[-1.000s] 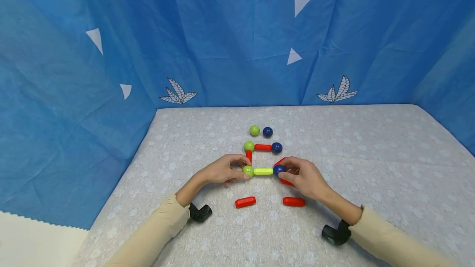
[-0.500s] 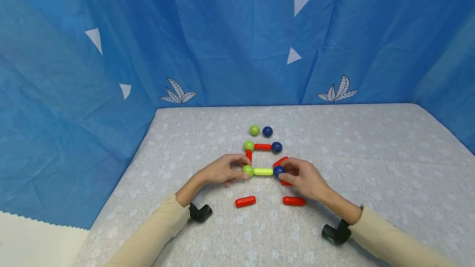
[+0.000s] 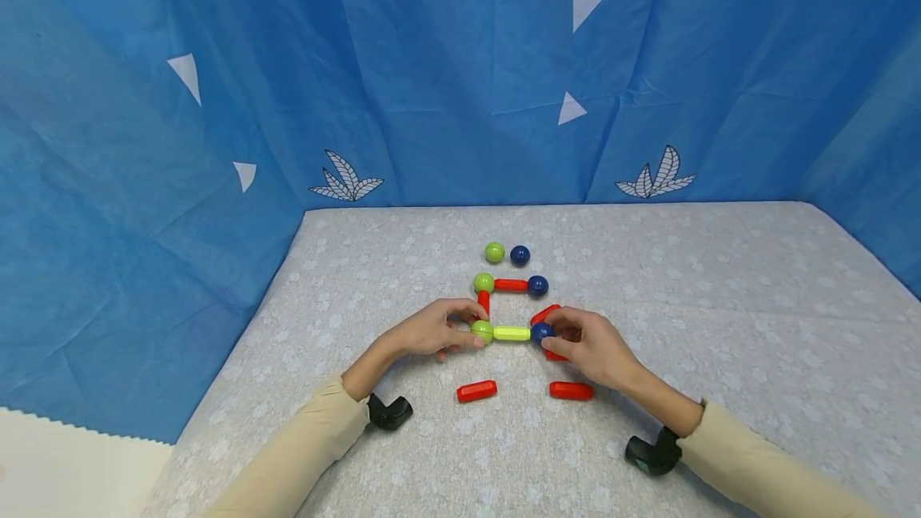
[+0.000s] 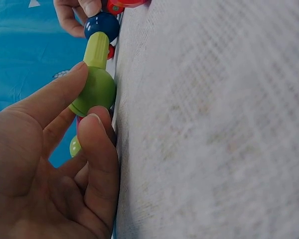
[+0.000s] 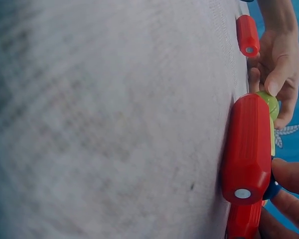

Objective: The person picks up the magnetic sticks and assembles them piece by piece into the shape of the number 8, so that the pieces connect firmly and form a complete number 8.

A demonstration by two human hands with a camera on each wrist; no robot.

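1. Left hand (image 3: 435,329) keeps a narrow grip, pinching the green ball (image 3: 484,331)
2. Right hand (image 3: 596,346) pinches the blue ball (image 3: 541,332)
3. Yellow rod (image 3: 512,333) lies between both balls, touching them, low over the surface (image 3: 518,454)
4. Beyond, a red rod (image 3: 511,285) joins a second green ball (image 3: 484,283) and second blue ball (image 3: 537,285)
5. Two loose red rods (image 3: 477,391) lie nearer the person

The surface (image 3: 719,374) wears a pale grey cloth (image 3: 388,262) patterned with flowers. On it I see a loose lime ball (image 3: 494,253) beside a navy ball (image 3: 520,255), nearer a bent chain of balls and rods (image 3: 484,304), red pieces (image 3: 544,315) just right, and two separate red rods (image 3: 476,391) nearest.
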